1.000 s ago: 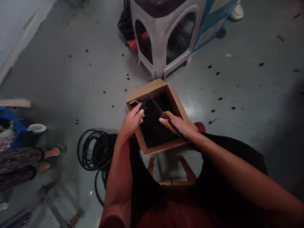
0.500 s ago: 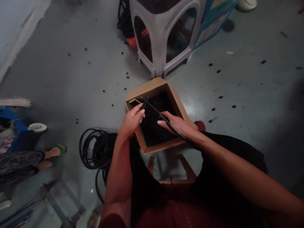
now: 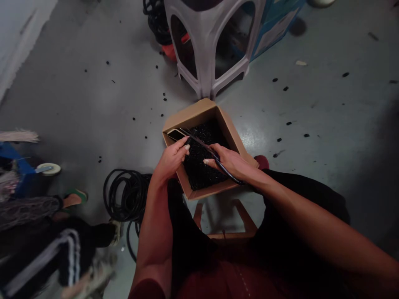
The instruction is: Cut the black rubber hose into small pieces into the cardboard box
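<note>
A cardboard box (image 3: 232, 128) stands between my knees, filled with many small black pieces (image 3: 204, 166). My left hand (image 3: 174, 155) is over the box's left side, thumb and fingers pinched together; whatever they hold is hidden or too dark to make out. Over the pieces, my right hand (image 3: 226, 160) grips a long, slim dark tool (image 3: 202, 144). Its thin end reaches up to the left, close to my left fingertips, and its black rear part runs back along my right wrist. The tool's exact kind is unclear.
A pale plastic stool (image 3: 205, 50) stands just beyond the box, beside a blue box (image 3: 274, 29). Coiled black hose (image 3: 124, 195) lies at left. Small black bits (image 3: 286, 88) dot the floor. Another person's striped trouser leg (image 3: 73, 253) is at lower left.
The tool's thin end has shifted slightly left. A dark ribbed piece seen at my left fingertips no longer shows clearly. A person's striped trouser leg has come in at lower left.
</note>
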The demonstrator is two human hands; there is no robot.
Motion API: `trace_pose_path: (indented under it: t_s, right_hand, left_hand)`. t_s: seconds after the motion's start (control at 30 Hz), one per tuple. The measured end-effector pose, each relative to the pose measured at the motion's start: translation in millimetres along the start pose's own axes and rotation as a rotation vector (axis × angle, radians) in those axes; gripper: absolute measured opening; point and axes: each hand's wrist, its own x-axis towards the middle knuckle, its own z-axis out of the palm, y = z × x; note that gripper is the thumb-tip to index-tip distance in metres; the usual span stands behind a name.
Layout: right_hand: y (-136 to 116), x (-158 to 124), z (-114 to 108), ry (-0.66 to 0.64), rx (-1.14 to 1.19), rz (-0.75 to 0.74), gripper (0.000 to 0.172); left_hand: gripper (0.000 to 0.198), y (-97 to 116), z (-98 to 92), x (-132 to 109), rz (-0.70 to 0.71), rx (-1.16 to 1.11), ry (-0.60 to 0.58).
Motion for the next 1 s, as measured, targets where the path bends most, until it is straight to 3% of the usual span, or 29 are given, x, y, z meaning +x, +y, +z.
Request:
trace_pose_path:
  t_s: [0.4, 1.0]
  right_hand:
    - [5.5, 0.1, 4.6, 0.043, -0.104, -0.057, 0.041]
    - [-2.1, -0.3, 4.8, 0.025, -0.054, 0.02, 0.023]
  left_hand:
    - [0.053, 5.7, -5.0, -5.1, 0.009, 0.061, -0.12]
    - [0.055, 0.6, 1.6, -3.6, 0.004, -0.021, -0.103]
